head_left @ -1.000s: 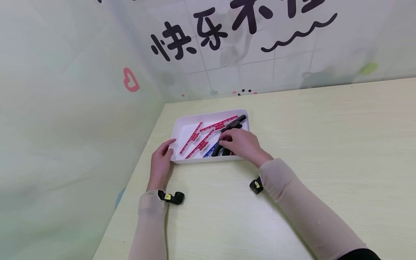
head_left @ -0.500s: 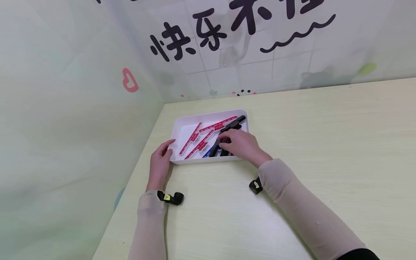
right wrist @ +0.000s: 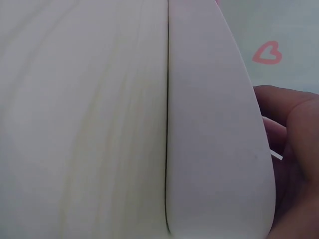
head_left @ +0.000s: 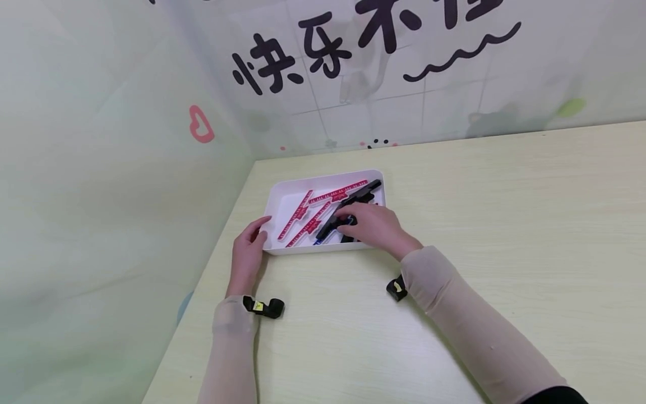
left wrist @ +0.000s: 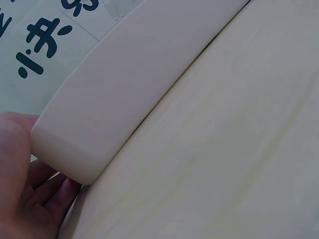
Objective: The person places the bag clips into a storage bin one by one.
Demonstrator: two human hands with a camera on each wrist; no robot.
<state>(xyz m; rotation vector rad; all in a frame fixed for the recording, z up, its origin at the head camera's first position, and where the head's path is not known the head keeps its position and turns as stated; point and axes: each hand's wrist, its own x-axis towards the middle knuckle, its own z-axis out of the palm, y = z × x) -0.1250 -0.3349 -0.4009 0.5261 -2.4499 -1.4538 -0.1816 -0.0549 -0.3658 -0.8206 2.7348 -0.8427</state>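
Observation:
In the head view a shallow white tray [head_left: 282,196] lies on the table. My left hand [head_left: 247,252] holds its left end, the fingers bent around the corner in the left wrist view. Over the tray's right half, my right hand [head_left: 372,227] pinches a long black bar-shaped piece [head_left: 325,227] between thumb and fingers. Another black piece [head_left: 368,191] lies beyond it, and part of the black pile is hidden under the hand. Several red strips [head_left: 308,225] with white marks lie on the left and back of the tray. A blue strip [head_left: 319,241] shows by the front wall.
The pale wooden table [head_left: 504,224] spreads to the right and in front of the tray. A printed wall covering [head_left: 353,112] stands behind, and another wall [head_left: 126,196] runs along the left. Each wrist carries a small black camera, like the left one [head_left: 272,308].
The black bar under my right fingers has swung its near end leftward, covering more of the blue strip. My right hand has shifted slightly left. The left hand keeps its hold on the tray.

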